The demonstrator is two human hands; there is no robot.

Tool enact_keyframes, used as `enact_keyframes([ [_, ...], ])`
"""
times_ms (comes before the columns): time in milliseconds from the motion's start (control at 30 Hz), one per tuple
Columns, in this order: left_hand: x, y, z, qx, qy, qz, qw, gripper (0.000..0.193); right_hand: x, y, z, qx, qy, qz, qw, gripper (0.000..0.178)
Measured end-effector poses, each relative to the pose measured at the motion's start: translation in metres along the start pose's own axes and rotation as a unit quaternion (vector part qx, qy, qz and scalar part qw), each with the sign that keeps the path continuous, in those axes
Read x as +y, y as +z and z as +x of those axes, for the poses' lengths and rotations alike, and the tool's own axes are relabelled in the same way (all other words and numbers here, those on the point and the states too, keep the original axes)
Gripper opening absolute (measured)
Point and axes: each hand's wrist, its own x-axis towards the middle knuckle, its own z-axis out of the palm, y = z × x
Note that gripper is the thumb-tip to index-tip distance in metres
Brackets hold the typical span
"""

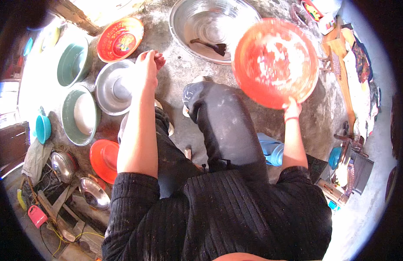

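Note:
My right hand (292, 108) grips the near rim of a large red-orange basin (275, 61). The basin is held tilted, and pale blurred patches cover its inner face. My left hand (150, 61) hovers beside a silver metal basin (116, 87), fingers curled in, with nothing visible in them. A decorated red basin (120, 39) lies just beyond that hand. At the far side stands a wide metal basin (184, 26) with a little brownish liquid or residue. In it rests a short tool with a dark, flat, brush-like head (218, 48). The red basin overlaps its right edge.
Two green tubs (73, 65) stand at the left, the nearer one holding something white. A red bowl (105, 161), metal lids (95, 192) and a small teal tub (43, 129) lie near them. Blue plastic (271, 148) lies by my right knee. Wooden furniture (340, 65) lines the right wall.

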Motion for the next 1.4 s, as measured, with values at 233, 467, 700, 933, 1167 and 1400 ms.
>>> enact_keyframes([
  [233, 0.033, -0.036, 0.018, 0.074, 0.109, -0.077, 0.988, 0.013, -0.13, 0.197, -0.031, -0.135, 0.039, -0.064, 0.988, 0.041],
  [467, 0.048, -0.047, 0.015, 0.123, 0.165, -0.09, 0.974, 0.018, 0.011, 0.284, -0.119, -0.221, 0.164, -0.084, 0.958, 0.024],
  [700, 0.04, -0.033, 0.011, 0.06, 0.146, -0.068, 0.985, 0.011, 0.224, 0.187, -0.216, -0.107, 0.291, -0.219, 0.925, 0.024],
  [933, 0.025, -0.014, -0.005, 0.047, 0.123, 0.113, 0.985, 0.016, 0.321, 0.171, -0.225, -0.051, 0.399, -0.316, 0.86, 0.037],
  [1167, -0.004, 0.024, -0.002, 0.003, 0.111, 0.152, 0.982, 0.017, 0.328, 0.224, -0.174, -0.162, 0.312, -0.355, 0.866, 0.077],
  [1400, -0.053, 0.084, 0.005, -0.061, 0.017, 0.202, 0.977, 0.019, 0.216, 0.205, 0.019, -0.347, 0.215, -0.547, 0.731, 0.076],
])
